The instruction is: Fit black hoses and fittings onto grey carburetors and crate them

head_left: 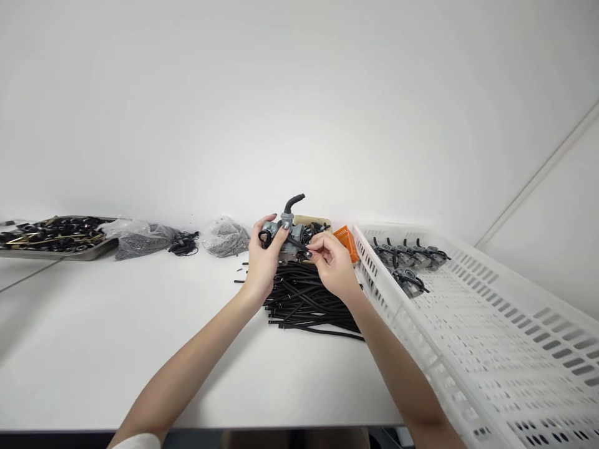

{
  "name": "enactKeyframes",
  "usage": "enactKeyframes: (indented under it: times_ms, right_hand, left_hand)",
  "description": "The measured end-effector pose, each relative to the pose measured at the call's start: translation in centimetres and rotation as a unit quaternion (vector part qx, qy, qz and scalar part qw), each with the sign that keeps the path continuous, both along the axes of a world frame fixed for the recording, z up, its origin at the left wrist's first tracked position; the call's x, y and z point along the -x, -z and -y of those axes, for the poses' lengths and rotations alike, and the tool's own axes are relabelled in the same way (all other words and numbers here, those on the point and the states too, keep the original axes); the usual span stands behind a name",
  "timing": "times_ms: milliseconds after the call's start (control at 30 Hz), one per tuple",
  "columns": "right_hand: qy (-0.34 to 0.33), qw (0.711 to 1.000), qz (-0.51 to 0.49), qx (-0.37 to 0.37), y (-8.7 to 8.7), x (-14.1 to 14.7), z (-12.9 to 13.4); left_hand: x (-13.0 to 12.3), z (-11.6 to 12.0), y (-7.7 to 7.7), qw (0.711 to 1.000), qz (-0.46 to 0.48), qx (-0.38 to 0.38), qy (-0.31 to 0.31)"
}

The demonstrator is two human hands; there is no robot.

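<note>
A white wall (281,112) backs a white table (140,324). The carburetor (287,219) is held above the table near the far edge, between both hands, with a pile of black hoses (309,299) lying below it.

Left hand (262,262): grasps the carburetor body, thumb on the near side. Right hand (333,265): pinches a short black tube (297,244) between thumb and fingertips, against the carburetor's right side. Whether the tube is seated or only touching cannot be determined.

Status of the held unit: the bent black elbow (293,202) is in place on top. Work at the side tube appears to be in progress, so this unit is judged partly complete; it has not been placed in the crate.

Status of the batch: the white crate (397,312), to the right, contains several similar units (406,254) in a row at its far end, with another just in front. These are judged complete. Many hoses lie on the table, suggesting that much of the batch is outstanding.

Other stock: a tray (93,252) of small parts stands at far left; beside it are two plastic bags, and an orange basket (346,242) adjoins the crate.
</note>
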State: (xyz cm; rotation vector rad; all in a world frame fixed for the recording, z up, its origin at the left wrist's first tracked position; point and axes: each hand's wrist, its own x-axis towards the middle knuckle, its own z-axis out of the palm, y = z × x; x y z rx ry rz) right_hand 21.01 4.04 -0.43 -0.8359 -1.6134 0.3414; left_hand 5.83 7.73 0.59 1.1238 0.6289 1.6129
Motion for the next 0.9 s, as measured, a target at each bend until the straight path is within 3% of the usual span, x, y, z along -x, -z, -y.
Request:
enactKeyframes:
  times_ms: [300, 400, 533, 767, 900]
  right_hand:
    - [0.074, 0.995, 0.029, -0.056, 0.2, 0.3, -0.2]
    - [-0.011, 0.998, -0.051, 0.027, 0.6, 0.1, -0.7]
    - [-0.16, 0.964, -0.159, 0.139, 0.6, 0.7, -0.8]
    - [-0.164, 0.938, -0.236, 0.195, 0.0, 1.8, 0.5]
    - [-0.149, 0.944, -0.228, 0.186, -0.1, 1.4, 0.3]
  left_hand:
    - [-0.2, 0.4, -0.2, 0.999, 0.024, 0.024, 0.023]
    - [-0.2, 0.5, -0.3, 0.998, 0.035, 0.035, 0.033]
    - [-0.4, 0.8, -0.2, 0.999, 0.015, -0.006, 0.028]
    - [-0.6, 1.1, 0.3, 0.999, -0.025, -0.039, 0.008]
    - [-0.5, 0.9, 0.1, 0.999, -0.019, -0.021, 0.025]
